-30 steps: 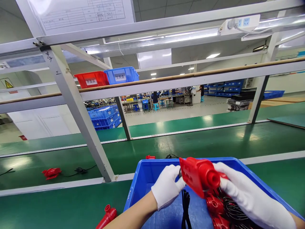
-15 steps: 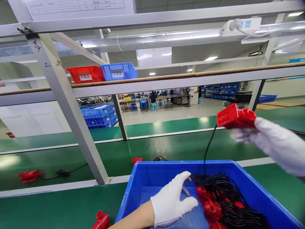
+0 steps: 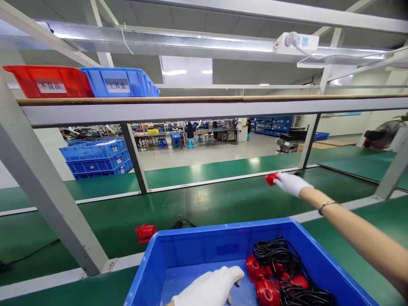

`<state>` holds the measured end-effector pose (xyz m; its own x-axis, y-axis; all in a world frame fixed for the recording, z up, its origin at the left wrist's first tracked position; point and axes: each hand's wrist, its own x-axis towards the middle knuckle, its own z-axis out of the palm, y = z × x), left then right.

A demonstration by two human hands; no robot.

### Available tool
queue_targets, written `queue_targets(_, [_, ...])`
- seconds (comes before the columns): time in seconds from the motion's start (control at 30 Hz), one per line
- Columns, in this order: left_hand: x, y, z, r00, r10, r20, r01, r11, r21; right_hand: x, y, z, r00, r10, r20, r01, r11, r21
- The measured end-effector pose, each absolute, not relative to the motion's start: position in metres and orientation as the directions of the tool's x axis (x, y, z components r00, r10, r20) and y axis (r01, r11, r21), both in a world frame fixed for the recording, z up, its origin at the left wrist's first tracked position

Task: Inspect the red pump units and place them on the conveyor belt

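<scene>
My right hand [image 3: 291, 183], in a white glove, stretches far out over the green belt and grips a red plastic housing [image 3: 270, 179]. Whether that housing touches the belt I cannot tell. My left hand [image 3: 207, 288], also gloved in white, hangs inside the blue bin [image 3: 223, 238], its fingers loosely bent and nothing visible in them. To its right in the bin lie several red housings [image 3: 267, 291] with coiled black cords [image 3: 274, 250]. Another red housing [image 3: 145, 233] rests on the belt just beyond the bin's left corner, near a black cord [image 3: 182, 223].
A slanted grey post [image 3: 57, 212] stands to the left of the bin. Overhead, the shelf [image 3: 204, 109] carries a red box [image 3: 51, 83] and a blue box [image 3: 119, 83]. Stacked blue crates [image 3: 97, 157] are behind the belt, and people sit or stand in the distance.
My right hand has carried the red housing away from above the bin, forward over the belt. My left hand appears lower in the bin, fingers more bent. The view has swung right.
</scene>
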<state>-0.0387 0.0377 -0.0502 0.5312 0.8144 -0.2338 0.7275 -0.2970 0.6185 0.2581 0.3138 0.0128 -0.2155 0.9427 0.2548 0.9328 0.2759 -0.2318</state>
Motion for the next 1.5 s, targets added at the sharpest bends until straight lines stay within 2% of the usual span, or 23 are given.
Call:
queue_targets(0.1, [-0.036, 0.043, -0.053, 0.480, 0.827, -0.294, 0.805, -0.281, 0.522, 0.236, 0.315, -0.045, -0.268, 0.963, 0.034, 0.955, 0.270, -0.123])
queue_targets(0.2, [-0.037, 0.046, -0.058, 0.475, 0.825, -0.305, 0.833, -0.310, 0.459, 0.223, 0.316, -0.067, -0.298, 0.953, -0.056, 0.954, 0.295, -0.051])
queue_targets(0.27, [-0.039, 0.045, -0.061, 0.500, 0.819, -0.281, 0.816, -0.337, 0.471, 0.219, 0.320, -0.057, -0.319, 0.947, -0.044, 0.948, 0.319, -0.012])
queue_targets(0.4, [-0.043, 0.036, -0.055, 0.567, 0.805, -0.178, 0.742, -0.404, 0.536, 0.208, 0.306, -0.013, -0.430, 0.899, 0.085, 0.903, 0.428, 0.051])
queue_targets(0.47, [-0.043, 0.030, -0.046, 0.553, 0.821, -0.141, 0.741, -0.407, 0.534, 0.196, 0.274, -0.004, -0.563, 0.817, 0.127, 0.826, 0.557, 0.083])
queue_targets(0.53, [-0.042, 0.023, -0.038, 0.522, 0.842, -0.138, 0.758, -0.383, 0.528, 0.180, 0.230, -0.013, -0.731, 0.675, 0.100, 0.683, 0.721, 0.121])
queue_targets(0.6, [-0.042, 0.018, -0.034, 0.513, 0.848, -0.135, 0.758, -0.374, 0.534, 0.166, 0.184, -0.039, -0.858, 0.513, 0.001, 0.507, 0.848, 0.151])
queue_targets(0.67, [-0.043, 0.015, -0.033, 0.518, 0.849, -0.107, 0.745, -0.386, 0.544, 0.156, 0.151, -0.071, -0.903, 0.417, -0.100, 0.394, 0.899, 0.190])
queue_targets(0.8, [-0.045, 0.011, -0.038, 0.515, 0.855, -0.061, 0.737, -0.406, 0.540, 0.149, 0.129, -0.113, -0.867, 0.468, -0.174, 0.408, 0.864, 0.294])
queue_targets(0.9, [-0.044, 0.010, -0.041, 0.482, 0.876, -0.007, 0.710, -0.386, 0.589, 0.148, 0.133, -0.113, -0.823, 0.540, -0.180, 0.475, 0.826, 0.304])
queue_targets(1.03, [-0.043, 0.015, -0.045, 0.298, 0.948, 0.107, 0.606, -0.275, 0.747, 0.153, 0.131, -0.074, -0.787, 0.605, -0.120, 0.569, 0.788, 0.236])
queue_targets(1.17, [-0.044, 0.027, -0.048, 0.093, 0.986, 0.136, 0.454, -0.164, 0.876, 0.159, 0.109, -0.012, -0.758, 0.651, 0.044, 0.653, 0.755, 0.067])
queue_targets(1.23, [-0.043, 0.029, -0.047, 0.070, 0.989, 0.133, 0.352, -0.150, 0.924, 0.159, 0.093, 0.016, -0.738, 0.666, 0.103, 0.669, 0.743, -0.012])
queue_targets(1.37, [-0.031, 0.020, -0.035, 0.162, 0.961, 0.226, 0.091, -0.243, 0.966, 0.150, 0.063, 0.049, -0.671, 0.707, 0.225, 0.638, 0.705, -0.310])
queue_targets(1.5, [-0.019, 0.008, -0.019, 0.091, 0.962, 0.256, -0.170, -0.238, 0.956, 0.138, 0.049, 0.056, -0.598, 0.726, 0.338, 0.458, 0.656, -0.600])
